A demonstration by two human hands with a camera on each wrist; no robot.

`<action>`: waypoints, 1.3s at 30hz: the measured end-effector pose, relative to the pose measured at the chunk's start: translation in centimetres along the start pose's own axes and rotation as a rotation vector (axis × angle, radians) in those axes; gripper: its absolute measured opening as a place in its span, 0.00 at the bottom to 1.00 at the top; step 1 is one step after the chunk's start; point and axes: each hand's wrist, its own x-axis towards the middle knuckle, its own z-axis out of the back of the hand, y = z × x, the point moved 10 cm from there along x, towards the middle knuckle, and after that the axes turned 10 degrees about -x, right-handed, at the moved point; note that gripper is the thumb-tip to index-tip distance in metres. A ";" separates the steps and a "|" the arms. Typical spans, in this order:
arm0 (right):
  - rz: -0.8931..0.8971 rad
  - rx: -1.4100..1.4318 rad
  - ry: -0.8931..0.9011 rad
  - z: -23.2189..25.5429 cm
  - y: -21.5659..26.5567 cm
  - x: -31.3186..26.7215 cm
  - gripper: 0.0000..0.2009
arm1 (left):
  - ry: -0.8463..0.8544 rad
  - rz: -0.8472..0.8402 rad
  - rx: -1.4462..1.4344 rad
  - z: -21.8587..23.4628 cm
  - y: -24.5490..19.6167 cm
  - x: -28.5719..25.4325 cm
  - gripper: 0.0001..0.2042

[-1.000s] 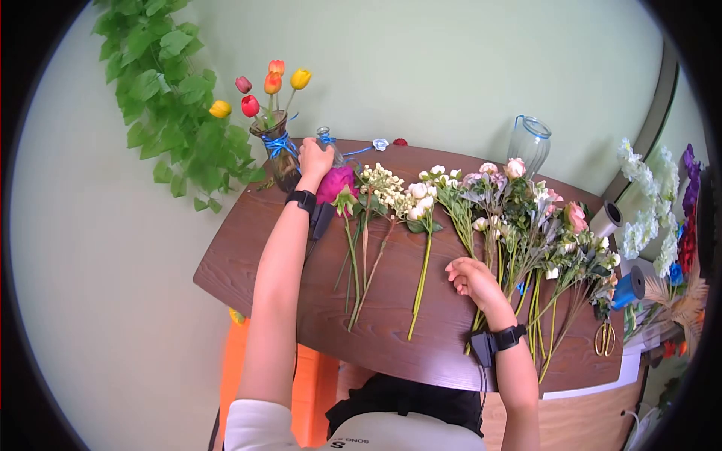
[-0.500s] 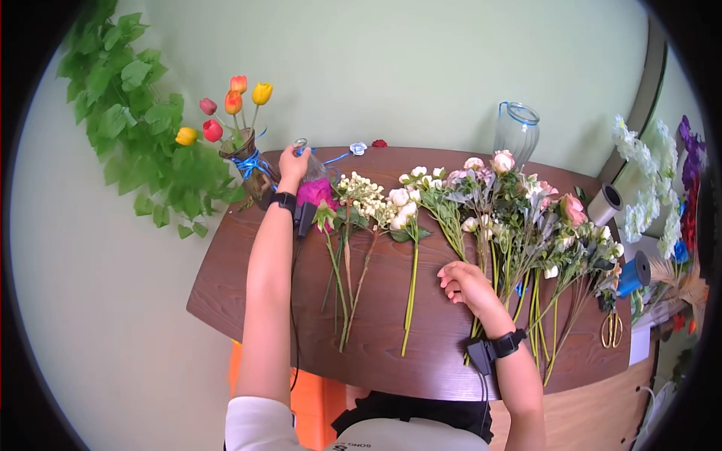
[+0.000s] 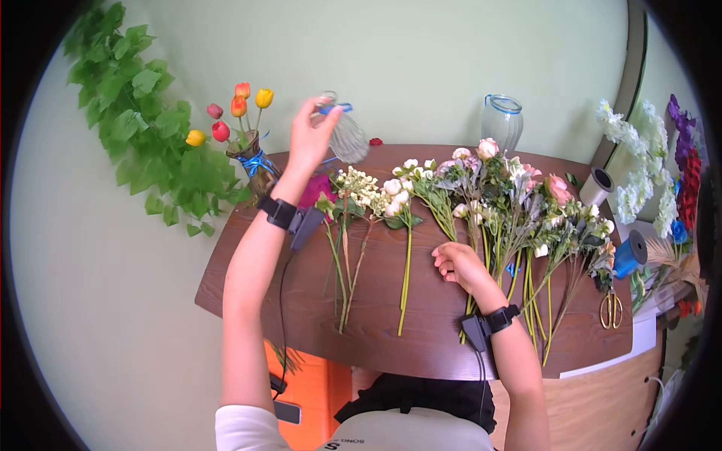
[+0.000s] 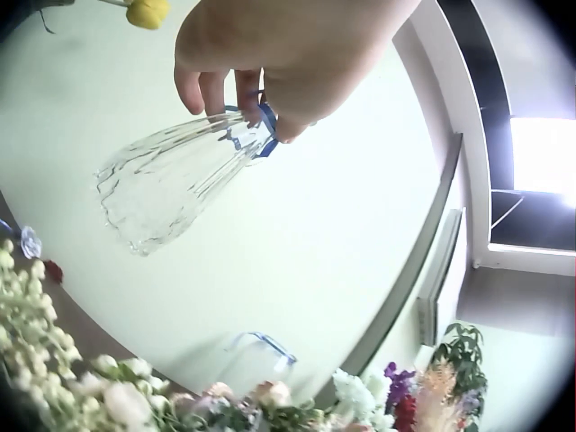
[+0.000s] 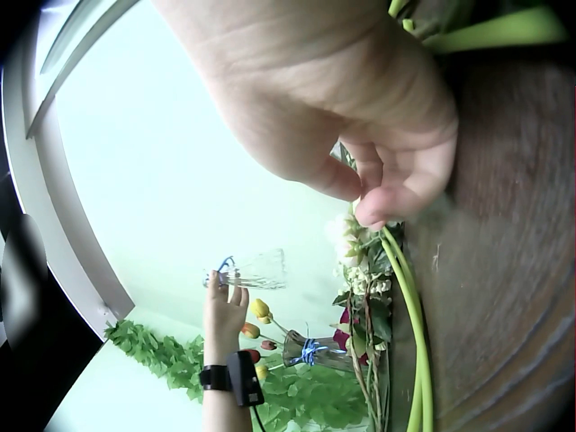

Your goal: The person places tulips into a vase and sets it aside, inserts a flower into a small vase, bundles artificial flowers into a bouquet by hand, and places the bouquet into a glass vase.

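My left hand (image 3: 310, 137) grips a clear ribbed glass vase (image 3: 350, 141) by its neck, where a blue ribbon (image 4: 267, 126) is tied. In the left wrist view the vase hangs tilted from the fingers and thumb, its wide base away from the hand. Beside that arm stands a dark glass vase (image 3: 259, 171) of tulips (image 3: 239, 105). My right hand (image 3: 465, 269), fingers loosely curled and holding nothing, is low over the table near a bunch of mixed flowers (image 3: 519, 195). Partly behind the left forearm lies a magenta flower (image 3: 314, 191).
Cream berry sprays (image 3: 359, 186) and a white-flowered stem (image 3: 406, 263) lie on the brown table (image 3: 301, 293). Another glass vase (image 3: 502, 124) stands at the back right. Ribbon spools (image 3: 630, 254) and gold-handled scissors (image 3: 611, 310) lie at the right edge. A leafy vine (image 3: 143, 120) hangs at left.
My left hand has lifted the clear vase by its neck, up off the table and to the right of the tulips. The right hand has stayed nearly where it was.
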 end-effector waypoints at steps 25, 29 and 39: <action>0.175 0.456 0.037 1.4 0.0 1.1 0.11 | 0.449 0.362 -0.146 -13.2 -0.9 -18.9 0.12; 0.203 0.470 0.059 1.7 0.6 1.0 0.14 | 0.460 0.395 -0.136 -13.1 0.1 -19.3 0.12; 0.232 0.640 0.036 2.3 1.3 0.5 0.18 | 0.464 0.386 -0.177 -13.6 0.2 -20.2 0.11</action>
